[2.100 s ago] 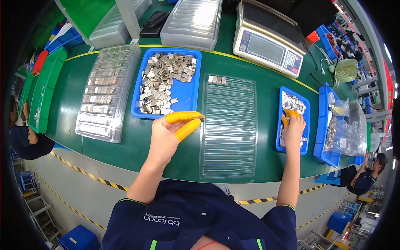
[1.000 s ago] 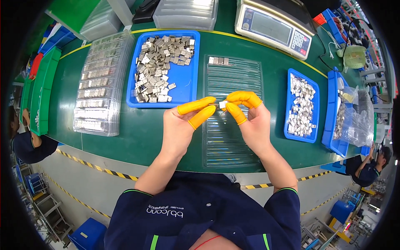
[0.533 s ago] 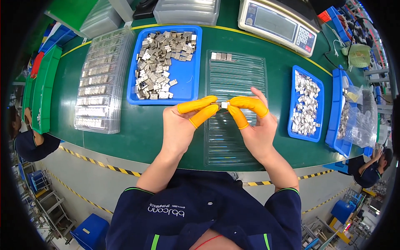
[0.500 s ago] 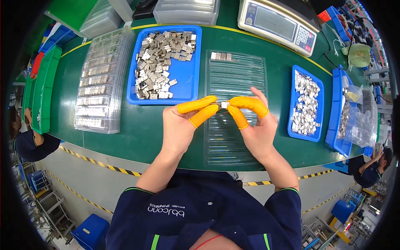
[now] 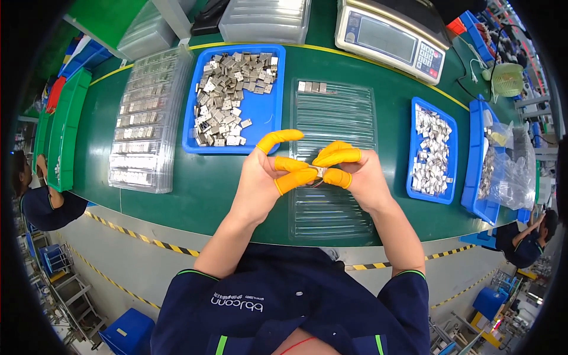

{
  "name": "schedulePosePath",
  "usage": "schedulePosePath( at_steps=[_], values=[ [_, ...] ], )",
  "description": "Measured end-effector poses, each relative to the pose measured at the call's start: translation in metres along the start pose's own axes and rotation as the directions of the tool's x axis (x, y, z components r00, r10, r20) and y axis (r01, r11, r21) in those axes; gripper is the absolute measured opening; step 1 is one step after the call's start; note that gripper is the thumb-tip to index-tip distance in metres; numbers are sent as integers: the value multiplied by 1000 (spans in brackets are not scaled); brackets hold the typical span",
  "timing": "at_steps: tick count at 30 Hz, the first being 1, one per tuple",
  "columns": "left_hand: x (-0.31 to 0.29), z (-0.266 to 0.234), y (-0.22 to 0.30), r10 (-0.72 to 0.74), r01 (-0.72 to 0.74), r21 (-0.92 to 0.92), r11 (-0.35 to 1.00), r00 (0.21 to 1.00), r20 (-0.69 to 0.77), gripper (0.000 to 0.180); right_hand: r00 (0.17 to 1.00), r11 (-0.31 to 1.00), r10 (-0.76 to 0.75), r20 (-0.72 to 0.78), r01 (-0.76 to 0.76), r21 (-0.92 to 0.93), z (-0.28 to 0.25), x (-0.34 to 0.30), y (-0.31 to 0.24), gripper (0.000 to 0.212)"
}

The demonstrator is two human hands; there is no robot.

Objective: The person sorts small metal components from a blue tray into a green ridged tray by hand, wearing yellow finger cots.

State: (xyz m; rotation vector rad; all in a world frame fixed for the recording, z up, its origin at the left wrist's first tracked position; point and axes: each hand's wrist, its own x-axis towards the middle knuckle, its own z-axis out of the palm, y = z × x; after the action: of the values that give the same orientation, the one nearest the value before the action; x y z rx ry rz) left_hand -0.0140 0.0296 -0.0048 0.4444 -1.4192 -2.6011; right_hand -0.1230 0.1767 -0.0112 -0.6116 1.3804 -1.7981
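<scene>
Two-handed work above the clear ribbed tray (image 5: 335,121): my left hand (image 5: 258,182) and right hand (image 5: 365,177) together pinch a small metal part (image 5: 320,171). I judge this a pressing step, though my grip hides its details; the next move calls for steady, even pressure.

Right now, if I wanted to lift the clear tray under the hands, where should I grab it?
The clear tray is probably best held by its two long edges, coming from left and right together. It lies flat and looks thin, so keeping it level may help the metal pieces at its far end stay put.
</scene>
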Motion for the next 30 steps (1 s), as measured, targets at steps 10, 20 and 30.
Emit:
schedulePosePath(
  at_steps=[10,20,30],
  values=[
    [-3,-5,-5,17,-20,43,999,997,77,32,989,988,144,19,-143,-50,3,-3,-9,13],
    [-8,-3,-30,467,-383,329,863,854,-229,31,896,171,-444,2,87,-982,-15,73,-49,16],
    [-30,-11,-37,672,-390,811,436,741,-5,27,787,-270,-603,134,-44,-962,-43,98,-1,8]
  ],
)
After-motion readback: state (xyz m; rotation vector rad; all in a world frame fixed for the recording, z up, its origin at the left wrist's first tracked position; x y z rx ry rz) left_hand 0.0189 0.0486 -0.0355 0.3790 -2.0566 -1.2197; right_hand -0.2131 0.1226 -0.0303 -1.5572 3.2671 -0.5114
